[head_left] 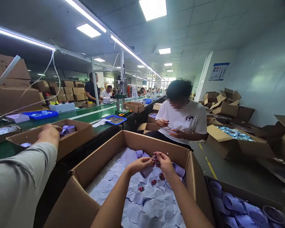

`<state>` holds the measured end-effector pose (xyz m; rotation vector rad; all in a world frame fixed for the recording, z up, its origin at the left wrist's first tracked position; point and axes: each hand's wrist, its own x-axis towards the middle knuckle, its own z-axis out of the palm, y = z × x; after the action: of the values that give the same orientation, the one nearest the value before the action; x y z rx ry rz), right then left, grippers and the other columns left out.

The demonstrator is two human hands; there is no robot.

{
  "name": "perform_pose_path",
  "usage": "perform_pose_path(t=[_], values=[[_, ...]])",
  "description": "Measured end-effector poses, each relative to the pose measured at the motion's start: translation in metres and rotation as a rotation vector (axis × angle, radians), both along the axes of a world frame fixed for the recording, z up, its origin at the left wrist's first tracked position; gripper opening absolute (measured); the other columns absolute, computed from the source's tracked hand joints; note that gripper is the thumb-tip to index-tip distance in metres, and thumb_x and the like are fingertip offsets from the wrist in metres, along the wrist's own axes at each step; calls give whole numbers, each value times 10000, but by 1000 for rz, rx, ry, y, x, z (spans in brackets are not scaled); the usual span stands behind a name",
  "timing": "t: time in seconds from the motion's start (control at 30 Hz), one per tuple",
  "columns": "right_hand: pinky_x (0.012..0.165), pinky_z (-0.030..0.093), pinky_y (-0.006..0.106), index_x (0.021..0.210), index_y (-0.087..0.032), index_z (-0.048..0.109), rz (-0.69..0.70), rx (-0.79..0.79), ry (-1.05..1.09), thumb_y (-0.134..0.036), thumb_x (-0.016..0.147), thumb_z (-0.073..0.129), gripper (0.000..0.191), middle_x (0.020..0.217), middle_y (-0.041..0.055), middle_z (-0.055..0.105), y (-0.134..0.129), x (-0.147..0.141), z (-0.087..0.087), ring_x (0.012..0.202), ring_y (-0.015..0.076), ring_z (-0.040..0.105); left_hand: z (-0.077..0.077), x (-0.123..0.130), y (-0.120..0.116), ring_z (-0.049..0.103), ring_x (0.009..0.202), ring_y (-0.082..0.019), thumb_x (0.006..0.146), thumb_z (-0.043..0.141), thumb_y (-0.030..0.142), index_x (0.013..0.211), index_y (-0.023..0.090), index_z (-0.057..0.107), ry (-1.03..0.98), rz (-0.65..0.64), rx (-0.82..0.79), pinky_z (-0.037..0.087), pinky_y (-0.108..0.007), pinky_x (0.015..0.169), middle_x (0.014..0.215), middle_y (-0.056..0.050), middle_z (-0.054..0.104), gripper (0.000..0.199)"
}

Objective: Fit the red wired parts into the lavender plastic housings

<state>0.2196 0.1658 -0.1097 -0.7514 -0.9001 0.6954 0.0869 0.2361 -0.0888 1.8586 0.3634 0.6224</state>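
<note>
My left hand [140,165] and my right hand [165,164] meet over a cardboard box [156,146], fingertips pinched close together. Between them is a small dark red piece [153,162], partly hidden by the fingers; its kind is too small to make out. Below, similar red pieces [141,189] with thin wire-like tails lie on crumpled white paper [154,202] inside the box. Just under my left hand a light purple cup-shaped part [146,172] lies tilted. More purple parts [179,170] lie along the box's far and right sides.
On the left a co-worker's grey sleeve [19,171] reaches into another carton [78,131]. A person in a white shirt [194,117] sits opposite. A box of purple cups [235,204] stands at the lower right. A green conveyor [95,117] with a blue tray [116,119] runs behind.
</note>
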Motion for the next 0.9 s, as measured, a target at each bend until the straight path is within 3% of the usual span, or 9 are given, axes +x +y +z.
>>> perform_pose_path(t=[0.13,0.27,0.43,0.57,0.7,0.9], values=[[522,423,234,867,-109,618,-12,90,113,-718,328,743,822,711,32,572,3,-2,1,595,109,513,1,-1,-2,516,714,-113,703,715,385,920,144,690,16,-13,38,358,-175,642,885,-65,625,325],[554,435,239,849,-91,649,-15,104,68,-719,330,738,820,682,33,564,0,-7,6,605,116,531,4,0,-6,433,625,-84,671,730,376,856,127,688,16,90,111,296,-170,576,758,-32,578,313],[589,423,261,841,-77,670,-104,113,-53,-789,363,661,858,766,80,599,-1,-14,10,667,143,542,7,5,-6,454,666,-100,635,747,392,847,128,698,-76,158,117,314,-180,606,798,-44,604,342],[651,414,287,823,-89,698,-234,147,-219,-772,494,614,763,909,130,632,2,-9,8,782,187,550,6,4,-3,425,652,-96,601,746,501,916,132,698,-97,164,132,292,-187,593,780,-43,586,487],[635,395,296,802,-101,695,-312,166,-143,-804,493,586,776,856,126,642,4,-1,6,718,180,524,7,1,0,395,655,-94,580,707,628,985,117,677,-37,175,197,275,-199,592,784,-44,562,652],[520,317,254,780,-95,681,-219,145,-51,-809,378,637,820,692,81,592,-1,-1,10,584,125,449,7,2,4,372,658,-89,548,619,780,1072,91,632,5,162,257,247,-209,577,835,-54,553,865]])
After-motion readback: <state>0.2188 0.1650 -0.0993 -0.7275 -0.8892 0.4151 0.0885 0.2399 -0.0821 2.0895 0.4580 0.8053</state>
